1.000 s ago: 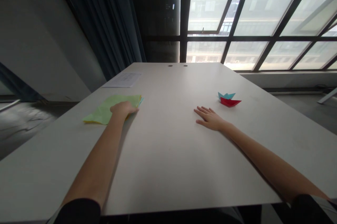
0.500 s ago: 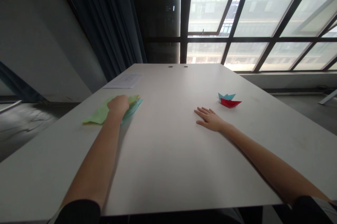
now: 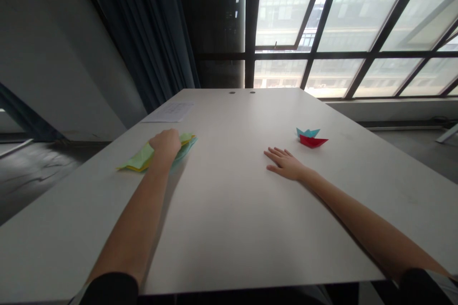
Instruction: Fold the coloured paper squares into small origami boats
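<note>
At the left of the white table, my left hand is closed over several thin sheets of coloured paper. The light green paper sticks out on its left, with yellow paper under it. A pale blue-green paper lies lowest and shows on the right. My fingertips are hidden behind the hand. My right hand rests palm down with fingers stretched out, holding nothing. Just beyond it stand a red folded paper boat and, right behind it, a blue paper boat.
A white printed sheet lies by the table's far left edge. Two round dark cable holes sit near the far end. A dark blue curtain hangs at the back left, and windows fill the back right.
My left hand has shifted slightly right, and the green and yellow paper has moved with it, with more yellow showing. The right hand and the boats have stayed in place.
</note>
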`<move>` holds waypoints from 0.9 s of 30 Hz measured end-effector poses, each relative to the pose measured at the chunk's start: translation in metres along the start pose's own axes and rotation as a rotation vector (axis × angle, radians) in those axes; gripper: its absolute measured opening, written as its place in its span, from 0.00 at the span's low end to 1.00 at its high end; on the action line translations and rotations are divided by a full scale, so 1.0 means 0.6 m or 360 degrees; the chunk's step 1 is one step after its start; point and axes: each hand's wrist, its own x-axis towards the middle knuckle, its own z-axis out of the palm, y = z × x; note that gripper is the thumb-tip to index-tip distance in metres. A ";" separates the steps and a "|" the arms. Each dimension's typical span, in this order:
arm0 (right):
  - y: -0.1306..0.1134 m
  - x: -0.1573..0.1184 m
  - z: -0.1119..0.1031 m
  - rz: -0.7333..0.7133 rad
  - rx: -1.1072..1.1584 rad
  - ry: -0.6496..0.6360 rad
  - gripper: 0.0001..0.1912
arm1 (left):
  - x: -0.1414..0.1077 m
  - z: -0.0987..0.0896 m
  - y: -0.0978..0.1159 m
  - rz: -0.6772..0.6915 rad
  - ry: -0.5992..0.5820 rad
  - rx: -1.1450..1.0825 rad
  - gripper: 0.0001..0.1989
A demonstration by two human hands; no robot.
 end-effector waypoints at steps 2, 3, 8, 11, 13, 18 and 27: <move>0.001 0.000 0.001 0.0006 -0.0006 -0.0010 0.36 | 0.007 0.008 -0.005 -0.0024 -0.0073 0.0083 0.17; 0.001 0.001 0.001 0.0007 -0.0007 -0.0013 0.36 | 0.009 0.009 -0.006 -0.0024 -0.0096 0.0123 0.17; 0.000 0.001 0.003 0.0001 -0.0007 -0.0007 0.36 | -0.010 -0.011 0.010 0.0031 0.0261 0.0115 0.15; -0.002 0.000 0.002 0.0001 -0.0005 -0.0003 0.36 | -0.038 -0.026 0.044 0.0231 0.0348 0.0065 0.15; -0.003 -0.001 0.001 0.0001 0.0006 0.0007 0.35 | -0.060 -0.021 0.074 0.0473 0.0240 0.0041 0.14; 0.004 0.000 0.007 0.0041 0.0204 0.0201 0.32 | -0.122 0.042 0.148 0.1211 -0.0133 0.0039 0.09; 0.025 0.014 0.020 0.0300 0.0782 0.0745 0.25 | -0.194 0.095 0.180 0.2161 -0.0544 -0.0352 0.05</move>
